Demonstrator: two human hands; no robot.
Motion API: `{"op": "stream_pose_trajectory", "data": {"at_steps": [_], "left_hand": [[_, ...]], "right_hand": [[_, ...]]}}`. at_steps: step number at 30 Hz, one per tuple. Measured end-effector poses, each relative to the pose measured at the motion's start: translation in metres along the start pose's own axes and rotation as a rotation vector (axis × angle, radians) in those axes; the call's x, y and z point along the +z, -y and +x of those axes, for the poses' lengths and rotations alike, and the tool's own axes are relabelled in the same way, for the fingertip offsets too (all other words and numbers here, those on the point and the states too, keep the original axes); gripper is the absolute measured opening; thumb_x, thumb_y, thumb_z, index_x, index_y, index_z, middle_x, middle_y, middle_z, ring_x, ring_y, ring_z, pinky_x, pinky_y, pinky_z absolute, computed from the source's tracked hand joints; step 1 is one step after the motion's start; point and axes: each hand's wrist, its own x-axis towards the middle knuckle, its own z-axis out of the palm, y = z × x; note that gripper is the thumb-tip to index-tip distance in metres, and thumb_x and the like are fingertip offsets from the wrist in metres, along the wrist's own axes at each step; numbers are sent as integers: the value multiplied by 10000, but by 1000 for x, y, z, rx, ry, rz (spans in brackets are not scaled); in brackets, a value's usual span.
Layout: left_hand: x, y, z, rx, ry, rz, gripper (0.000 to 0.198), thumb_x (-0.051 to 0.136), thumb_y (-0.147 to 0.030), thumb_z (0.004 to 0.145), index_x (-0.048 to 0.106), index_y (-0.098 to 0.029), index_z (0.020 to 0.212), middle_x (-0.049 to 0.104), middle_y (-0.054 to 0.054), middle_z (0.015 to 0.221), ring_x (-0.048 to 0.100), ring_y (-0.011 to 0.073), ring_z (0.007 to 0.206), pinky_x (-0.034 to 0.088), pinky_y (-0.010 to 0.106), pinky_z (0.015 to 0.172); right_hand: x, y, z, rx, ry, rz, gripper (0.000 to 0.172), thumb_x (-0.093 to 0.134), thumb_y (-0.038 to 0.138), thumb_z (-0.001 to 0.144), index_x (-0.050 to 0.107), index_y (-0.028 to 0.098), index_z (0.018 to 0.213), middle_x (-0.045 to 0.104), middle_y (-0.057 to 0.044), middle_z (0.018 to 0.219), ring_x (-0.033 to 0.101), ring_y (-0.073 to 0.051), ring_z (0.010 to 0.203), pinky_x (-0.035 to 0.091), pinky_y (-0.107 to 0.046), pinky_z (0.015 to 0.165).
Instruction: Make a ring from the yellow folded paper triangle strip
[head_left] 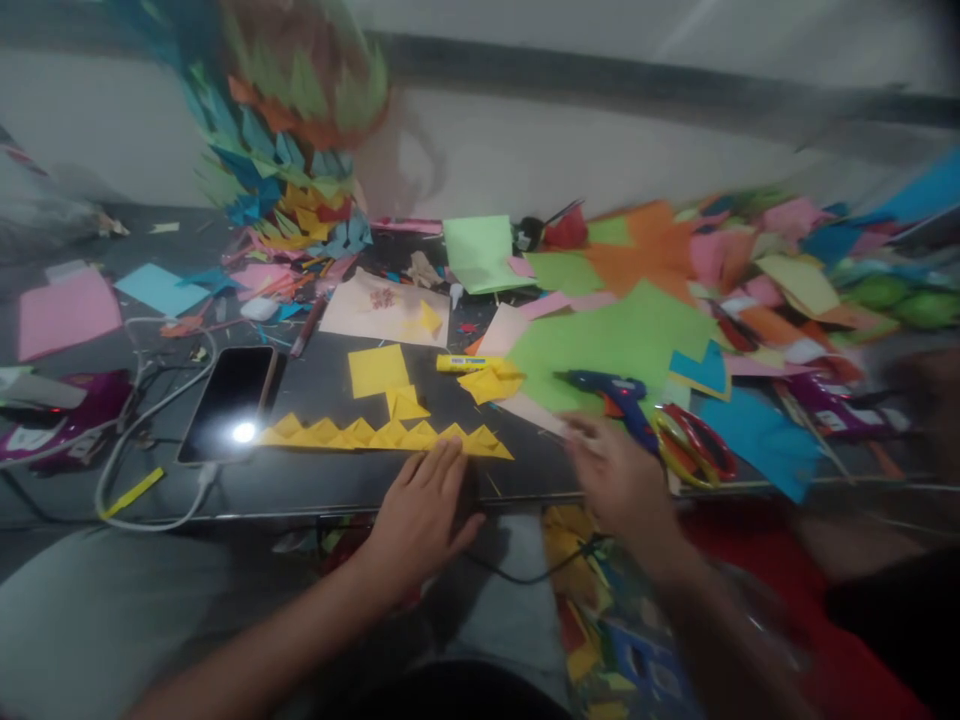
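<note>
A row of folded yellow paper triangles (360, 434) runs along the front of the dark table. My left hand (424, 500) lies on its right part with the fingers stretched out, fingertips touching the folds. My right hand (619, 480) is above the table's front edge, its fingers curled together and blurred; what they hold, if anything, is hidden. Just beyond it lies a blue glue gun (611, 388), beside red-and-yellow scissors (694, 450). Behind the row are a yellow paper square (377, 371), a small folded yellow piece (406, 402), a yellow glue stick (469, 363) and more folded yellow paper (491, 382).
A phone (229, 405) with its light on and a white cable lies at left. Green paper sheets (600, 340) and a colourful paper heap (787, 240) cover the right side. A folded-paper model (292, 150) stands at the back. Another person's dark sleeve (900, 620) is at right.
</note>
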Motion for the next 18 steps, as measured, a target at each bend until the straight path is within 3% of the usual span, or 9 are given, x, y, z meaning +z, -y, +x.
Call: {"op": "stream_pose_trajectory", "data": {"at_steps": [1,3,7,9,12,16,18], "left_hand": [[-2,3,0,-4,-8,-48,516,417,-435,895,447,-78,1267,505,143,1334,429,229,1251,363,358,978],[-5,7,4,-24,-32,-125,392,443,-345,902,474,-109,1214,571,122,1251,489,211,1181,382,344,932],[-13,9,25,-76,-66,-106,155,474,-260,905,571,-162,975,667,68,946,600,201,903,404,347,792],[-17,9,38,-93,-25,-50,118,496,-242,895,588,-173,867,658,45,843,598,206,819,393,357,760],[-21,8,53,-69,35,-12,105,524,-233,882,613,-179,868,643,37,874,579,214,848,373,355,755],[-20,10,62,-12,63,-63,155,519,-284,892,647,-211,940,631,23,948,554,204,897,357,341,746],[-17,11,64,-10,78,-95,166,512,-291,897,664,-224,907,631,12,915,550,199,887,349,338,737]], "right_hand": [[-9,-16,8,139,-49,-70,346,394,424,899,594,164,1008,685,-101,920,645,-222,795,491,-343,678],[-21,-46,22,347,5,-218,427,443,514,850,600,142,988,678,-132,905,635,-267,781,464,-358,618],[-21,-84,35,467,210,-350,498,487,568,787,629,109,916,667,-179,863,619,-296,742,418,-352,569],[-15,-90,36,466,265,-359,482,466,558,797,637,118,892,665,-174,824,612,-285,700,402,-346,559],[-12,-87,34,497,252,-341,467,405,526,840,628,126,926,664,-187,867,615,-298,737,396,-354,579],[-18,-76,23,501,102,-270,531,325,557,876,564,115,1046,645,-225,944,616,-319,845,398,-366,623],[-20,-70,15,432,1,-214,519,302,540,894,502,114,1114,643,-221,935,624,-299,824,405,-357,621]]}}
